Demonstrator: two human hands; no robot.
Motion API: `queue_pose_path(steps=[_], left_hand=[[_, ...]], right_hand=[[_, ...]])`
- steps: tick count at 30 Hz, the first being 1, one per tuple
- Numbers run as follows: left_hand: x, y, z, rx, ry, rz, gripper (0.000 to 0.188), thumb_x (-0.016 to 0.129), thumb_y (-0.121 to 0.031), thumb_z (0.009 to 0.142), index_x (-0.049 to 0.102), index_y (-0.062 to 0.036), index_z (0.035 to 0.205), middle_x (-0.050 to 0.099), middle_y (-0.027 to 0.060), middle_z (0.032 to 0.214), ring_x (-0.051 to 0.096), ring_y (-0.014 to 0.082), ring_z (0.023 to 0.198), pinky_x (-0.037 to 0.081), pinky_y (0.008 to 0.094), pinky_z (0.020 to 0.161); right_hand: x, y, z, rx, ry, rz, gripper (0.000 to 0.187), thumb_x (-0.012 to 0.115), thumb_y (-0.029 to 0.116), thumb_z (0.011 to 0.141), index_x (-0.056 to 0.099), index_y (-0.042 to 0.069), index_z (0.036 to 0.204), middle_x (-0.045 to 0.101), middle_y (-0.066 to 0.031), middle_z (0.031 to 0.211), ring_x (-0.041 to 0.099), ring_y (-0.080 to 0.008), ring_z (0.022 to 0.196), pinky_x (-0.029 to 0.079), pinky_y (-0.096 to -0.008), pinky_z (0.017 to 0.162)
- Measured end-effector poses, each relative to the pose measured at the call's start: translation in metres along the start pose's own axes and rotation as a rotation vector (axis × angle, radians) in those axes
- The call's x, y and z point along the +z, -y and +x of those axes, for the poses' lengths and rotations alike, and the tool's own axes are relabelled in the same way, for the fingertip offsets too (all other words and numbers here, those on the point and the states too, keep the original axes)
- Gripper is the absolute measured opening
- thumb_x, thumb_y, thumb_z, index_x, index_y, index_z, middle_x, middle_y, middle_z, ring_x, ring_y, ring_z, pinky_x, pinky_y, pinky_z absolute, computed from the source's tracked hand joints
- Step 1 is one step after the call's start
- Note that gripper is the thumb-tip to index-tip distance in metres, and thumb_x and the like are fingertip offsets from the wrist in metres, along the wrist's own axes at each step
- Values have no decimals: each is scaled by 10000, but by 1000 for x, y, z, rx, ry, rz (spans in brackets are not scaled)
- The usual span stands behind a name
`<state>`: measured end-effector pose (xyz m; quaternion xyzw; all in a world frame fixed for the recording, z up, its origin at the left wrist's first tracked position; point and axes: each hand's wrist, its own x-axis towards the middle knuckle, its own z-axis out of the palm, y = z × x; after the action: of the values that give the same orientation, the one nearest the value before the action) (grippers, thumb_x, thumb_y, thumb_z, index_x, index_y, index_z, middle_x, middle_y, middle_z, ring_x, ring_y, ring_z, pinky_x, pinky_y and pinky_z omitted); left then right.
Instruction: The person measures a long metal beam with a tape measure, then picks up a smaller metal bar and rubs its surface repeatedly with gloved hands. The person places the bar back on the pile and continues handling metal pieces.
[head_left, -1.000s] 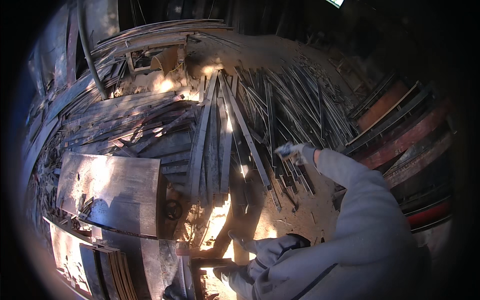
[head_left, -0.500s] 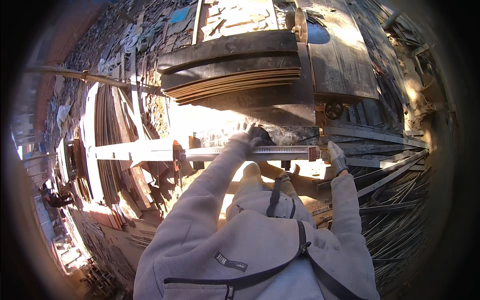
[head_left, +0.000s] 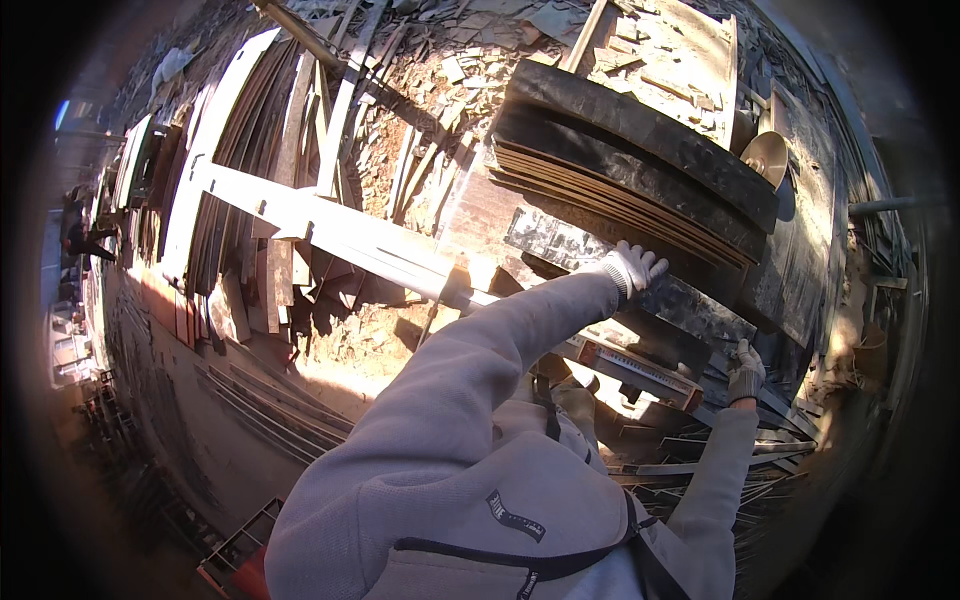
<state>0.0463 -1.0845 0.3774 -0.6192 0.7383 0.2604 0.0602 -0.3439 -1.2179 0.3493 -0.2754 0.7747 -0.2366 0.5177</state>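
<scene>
A long mottled grey-and-black board [head_left: 690,308] lies slantwise before me, just nearer than a stack of dark-faced panels [head_left: 640,165]. My left hand [head_left: 632,268], in a pale knit glove, rests on the middle of this board with its fingers apart. At the board's right end is my right hand [head_left: 745,372], also gloved, its fingers closed at the corner; the underside of that hold is hidden. Nearer to my body runs a metal rail with a ruler scale [head_left: 640,368], partly covered by my left forearm.
A round saw blade [head_left: 767,157] stands at the saw table [head_left: 815,200], far right. A long pale beam [head_left: 340,235] extends left past stacked planks [head_left: 240,130]. Wood scraps [head_left: 470,75] litter the ground beyond. Thin strips [head_left: 700,468] lie below my right hand.
My view has turned, so the scene appears tilted. My left hand has moved right and forward on the mottled board; my right hand has gone from beside the rail to the board's end.
</scene>
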Motion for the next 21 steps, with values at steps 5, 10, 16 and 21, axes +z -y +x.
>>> queue_pose_path(steps=[5, 10, 16, 21], left_hand=[[-19, 52, -50, -119, -105, -60, 1046, 816, -467, 845, 305, -89, 1676, 418, 218, 1649, 379, 438, 1541, 184, 637, 1307], [40, 33, -237, -347, -904, -491, 645, 801, -332, 925, 563, -135, 1491, 664, 120, 1336, 619, 316, 1281, 475, 469, 1110], [185, 3, -508, -1238, -983, -861, 300, 638, -319, 1101, 735, -42, 1162, 734, 104, 781, 710, 155, 683, 588, 336, 646], [273, 4, -615, -1537, -942, -1053, 319, 549, -335, 1126, 701, -100, 1277, 722, 67, 703, 697, 184, 663, 568, 375, 682]], right_hand=[[67, -42, 51, -108, 95, 21, 342, 830, 201, 966, 699, 89, 1262, 744, -38, 1001, 696, -205, 849, 588, -424, 742], [81, -55, 70, -298, 95, -205, 358, 753, 287, 1030, 688, 82, 1316, 722, -48, 1099, 658, -164, 914, 557, -356, 819], [146, -82, -151, -540, 394, -32, 284, 626, 305, 1114, 708, 53, 1216, 769, -55, 1078, 725, -146, 972, 573, -291, 836], [250, -156, -435, -607, 960, -142, 282, 582, 249, 1134, 708, -1, 1169, 767, -106, 1033, 723, -167, 924, 598, -313, 820]])
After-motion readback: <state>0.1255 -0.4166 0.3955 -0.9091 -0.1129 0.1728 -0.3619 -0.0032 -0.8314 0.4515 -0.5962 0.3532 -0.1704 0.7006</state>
